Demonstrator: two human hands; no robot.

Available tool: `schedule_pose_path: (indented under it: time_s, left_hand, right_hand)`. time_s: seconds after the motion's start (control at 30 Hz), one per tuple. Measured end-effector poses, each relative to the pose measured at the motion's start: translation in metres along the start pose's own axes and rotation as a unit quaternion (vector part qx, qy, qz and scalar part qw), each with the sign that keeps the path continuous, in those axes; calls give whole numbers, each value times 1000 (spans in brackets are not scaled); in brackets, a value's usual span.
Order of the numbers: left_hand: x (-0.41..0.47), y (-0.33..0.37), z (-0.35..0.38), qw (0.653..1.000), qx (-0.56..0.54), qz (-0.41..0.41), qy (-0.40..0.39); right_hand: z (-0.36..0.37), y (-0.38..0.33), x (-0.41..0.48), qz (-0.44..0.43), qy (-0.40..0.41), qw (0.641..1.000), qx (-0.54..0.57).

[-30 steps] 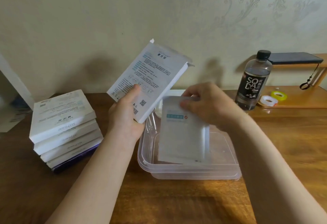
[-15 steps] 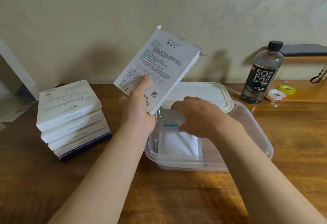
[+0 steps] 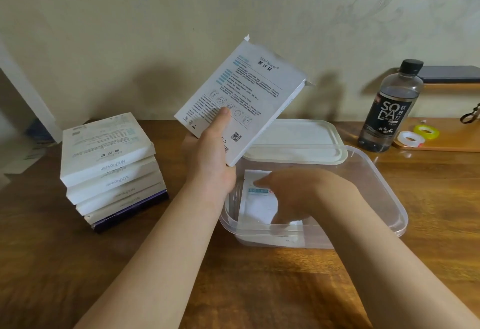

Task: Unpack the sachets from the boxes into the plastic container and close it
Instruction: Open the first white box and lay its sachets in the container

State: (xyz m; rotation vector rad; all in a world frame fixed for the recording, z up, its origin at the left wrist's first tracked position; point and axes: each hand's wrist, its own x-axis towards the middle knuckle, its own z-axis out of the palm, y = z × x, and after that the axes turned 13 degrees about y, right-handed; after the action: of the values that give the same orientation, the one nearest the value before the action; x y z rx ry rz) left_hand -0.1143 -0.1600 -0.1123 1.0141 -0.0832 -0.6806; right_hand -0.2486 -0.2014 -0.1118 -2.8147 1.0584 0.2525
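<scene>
- Grips white box [image 3: 241, 100] with left hand [image 3: 210, 162], thumb across the printed face, fingers curled behind; box tilted in the air, top flap open, over the 11 o'clock corner of the container.
- Reaches right hand [image 3: 293, 196] into clear plastic container [image 3: 389, 198], fingers stretched toward 9 o'clock over white sachets [image 3: 259, 206]; cannot tell whether pinching or just resting on them.
- Shows sachets in the container's 9 o'clock end, partly hidden under that hand.
- Shows white lid [image 3: 298, 141] off, lying at 12 o'clock of the container on wooden table [image 3: 233, 289].
- Shows stack of boxes [image 3: 109, 162] at 9 o'clock, apart from the container.
- Shows soda bottle [image 3: 387, 110] upright at 2 o'clock, two tape rolls [image 3: 411, 138] just beside it at 3 o'clock.
</scene>
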Motion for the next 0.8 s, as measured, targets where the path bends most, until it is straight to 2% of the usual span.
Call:
schedule_pose_path:
  time_s: [0.13,0.57,0.8]
  left_hand:
    - [0,-1,1,1000,10,4,4]
    - [-1,-2,0,999,40,12,4]
    - [-2,0,1,1000,31,4,5]
  right_hand:
    - [3,-2,3,-13,-50,999,-1]
    - [12,-14,7,-45,2,999,-23]
    - [13,-7,10,-33,-3,999,8]
